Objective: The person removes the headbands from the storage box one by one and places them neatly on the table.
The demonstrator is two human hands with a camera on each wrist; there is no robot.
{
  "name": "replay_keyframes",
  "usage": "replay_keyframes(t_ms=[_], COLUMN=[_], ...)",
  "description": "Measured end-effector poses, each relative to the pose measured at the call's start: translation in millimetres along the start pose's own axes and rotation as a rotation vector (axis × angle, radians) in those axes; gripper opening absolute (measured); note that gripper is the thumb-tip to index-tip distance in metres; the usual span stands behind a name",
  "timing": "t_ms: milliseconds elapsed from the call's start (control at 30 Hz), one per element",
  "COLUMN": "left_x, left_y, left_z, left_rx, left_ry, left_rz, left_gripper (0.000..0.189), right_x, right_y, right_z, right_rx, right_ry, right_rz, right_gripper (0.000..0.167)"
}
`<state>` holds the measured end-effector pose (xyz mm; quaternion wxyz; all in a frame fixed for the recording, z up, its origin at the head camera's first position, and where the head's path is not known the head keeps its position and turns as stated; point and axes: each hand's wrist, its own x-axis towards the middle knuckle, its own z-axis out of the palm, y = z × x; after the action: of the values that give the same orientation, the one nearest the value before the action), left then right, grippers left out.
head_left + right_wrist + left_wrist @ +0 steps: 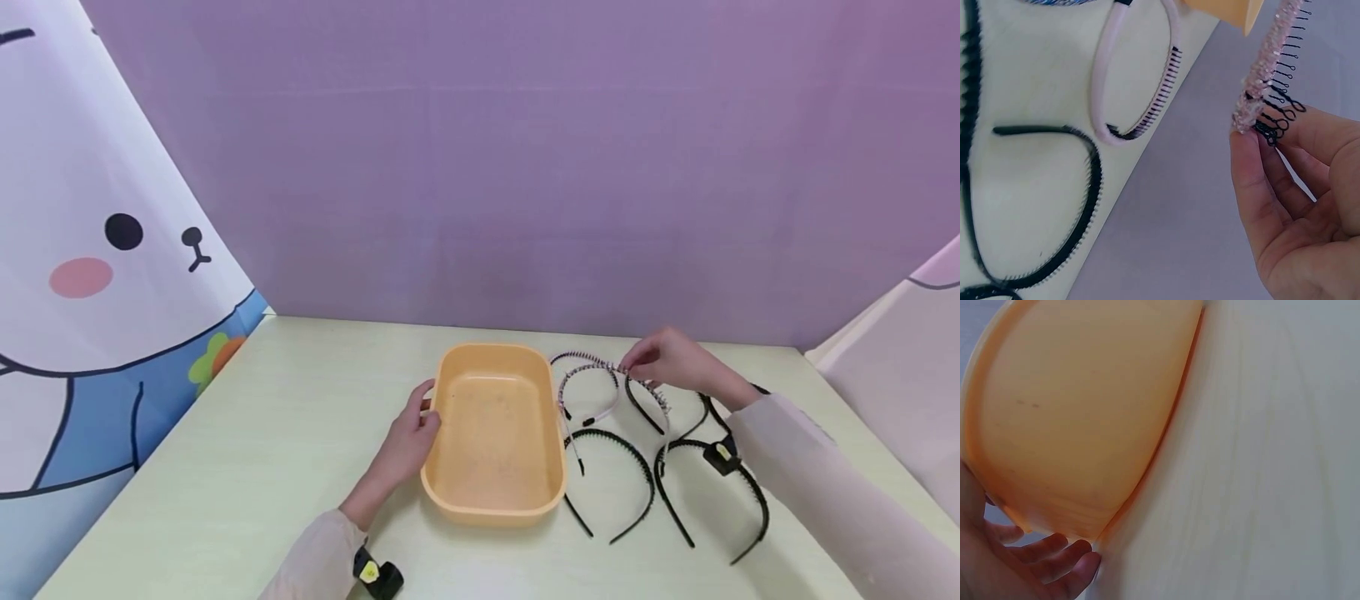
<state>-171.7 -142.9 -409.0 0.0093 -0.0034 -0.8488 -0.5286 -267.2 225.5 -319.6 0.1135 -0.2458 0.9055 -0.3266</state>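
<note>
My left hand (405,437) grips the left rim of a yellow-orange plastic basin (497,450). In the left wrist view its thumb lies along the rim and its fingers (1054,547) are at the outer wall. No contents show inside the basin. To its right, my right hand (670,360) pinches a pink beaded headband (1272,56) with small black teeth. This headband is raised above the table, its ends hanging downward in the head view. Beneath it lie a pale pink headband (1102,75) and a black toothed headband (1094,181).
On the pale table (225,467), a black headband (651,492) lies close to the basin's right side. Another black headband (759,492) is farther right, beside the right sleeve (817,475). A purple cloth backdrop (480,167) stands behind the table.
</note>
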Motion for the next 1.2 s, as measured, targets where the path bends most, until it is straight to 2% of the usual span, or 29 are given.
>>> replay_keyframes(t_ms=[300,533,967,1200], left_x=[1.2,1.1,0.2,-0.2], left_y=[-2.8,-3.4,-2.6,-1.7], left_z=[-0.1,0.4,-0.5,-1.5], left_rx=[0.016,0.017,0.023,0.01], left_ry=[0.004,0.009,0.01,0.01], left_rz=[0.022,0.013,0.006,0.005], left_gripper=[0.051,0.052,0.052,0.052], right_x=[-13.1,-25.1,-46.8,-57.7], right_y=[11.2,23.9,54.2,66.5], right_z=[-5.7,-12.2,-22.1,-27.7], right_rx=[-0.031,-0.07,-0.076,-0.09], right_ry=[0.021,0.038,0.054,0.06], right_rz=[0.014,0.023,0.109,0.125], right_gripper=[0.017,0.018,0.018,0.019])
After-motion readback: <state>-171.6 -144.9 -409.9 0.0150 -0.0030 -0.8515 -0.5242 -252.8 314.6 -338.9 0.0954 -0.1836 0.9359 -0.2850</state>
